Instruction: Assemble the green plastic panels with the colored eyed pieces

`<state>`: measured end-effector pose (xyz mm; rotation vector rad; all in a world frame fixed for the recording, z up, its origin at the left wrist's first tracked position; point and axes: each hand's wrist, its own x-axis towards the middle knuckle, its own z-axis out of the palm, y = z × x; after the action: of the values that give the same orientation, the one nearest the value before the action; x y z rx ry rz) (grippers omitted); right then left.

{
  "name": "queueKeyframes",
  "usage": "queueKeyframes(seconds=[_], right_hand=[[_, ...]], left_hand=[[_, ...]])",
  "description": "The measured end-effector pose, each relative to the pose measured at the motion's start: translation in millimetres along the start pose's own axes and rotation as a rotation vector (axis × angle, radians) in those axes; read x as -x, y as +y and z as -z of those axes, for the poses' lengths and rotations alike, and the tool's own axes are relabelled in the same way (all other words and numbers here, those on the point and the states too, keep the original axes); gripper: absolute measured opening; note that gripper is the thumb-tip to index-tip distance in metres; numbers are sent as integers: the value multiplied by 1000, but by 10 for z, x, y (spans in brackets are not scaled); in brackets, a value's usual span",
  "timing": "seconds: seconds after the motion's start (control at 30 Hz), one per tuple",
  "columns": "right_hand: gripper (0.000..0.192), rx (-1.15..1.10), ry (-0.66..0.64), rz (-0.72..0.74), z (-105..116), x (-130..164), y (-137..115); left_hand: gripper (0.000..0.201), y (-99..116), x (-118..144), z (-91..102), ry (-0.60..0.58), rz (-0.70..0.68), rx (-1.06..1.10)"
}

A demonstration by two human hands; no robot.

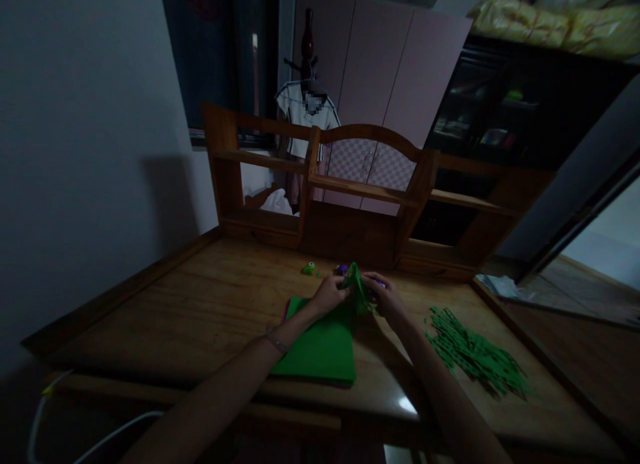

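Observation:
Both my hands meet over the middle of a wooden desk (pixel 200 311). My left hand (pixel 330 294) and my right hand (pixel 383 296) together pinch a small folded piece of green paper (pixel 356 285), held up just above the desk. A purple object shows partly behind my right hand; I cannot tell what it is. Under my left wrist lies a stack of green paper sheets (pixel 320 347). A thin bracelet circles my left wrist.
A heap of thin green paper strips (pixel 473 354) lies to the right. A small green item (pixel 309 269) and a purple one (pixel 342 269) sit behind my hands. A wooden shelf unit (pixel 360 191) stands at the desk's back. A white cable (pixel 100 437) hangs at the front left.

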<state>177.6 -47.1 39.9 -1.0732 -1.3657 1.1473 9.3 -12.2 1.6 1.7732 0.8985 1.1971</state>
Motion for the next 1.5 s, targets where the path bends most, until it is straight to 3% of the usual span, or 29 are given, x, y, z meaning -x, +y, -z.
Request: queueKeyframes(seconds=[0.17,0.33,0.43,0.57,0.87,1.17,1.5], right_hand=[[38,169,82,168,-21,35,-102],[51,366,53,350,-73,48,-102],[46,419,62,371,-93,55,-58],[32,487,168,394,-44,45,-22],[43,293,298,260,102,-23,-33],[40,117,313,90,166,-46,-3],[37,97,311,113,206,-81,19]], left_hand=[[35,5,-22,23,135,-17,-93],[34,57,-19,69,210,-31,-218],[32,83,-7,69,210,-22,-252],[34,112,16,37,219,-53,-257],[43,135,34,-6,173,15,-122],[48,94,-9,-30,19,26,102],[48,85,-1,-29,6,131,188]])
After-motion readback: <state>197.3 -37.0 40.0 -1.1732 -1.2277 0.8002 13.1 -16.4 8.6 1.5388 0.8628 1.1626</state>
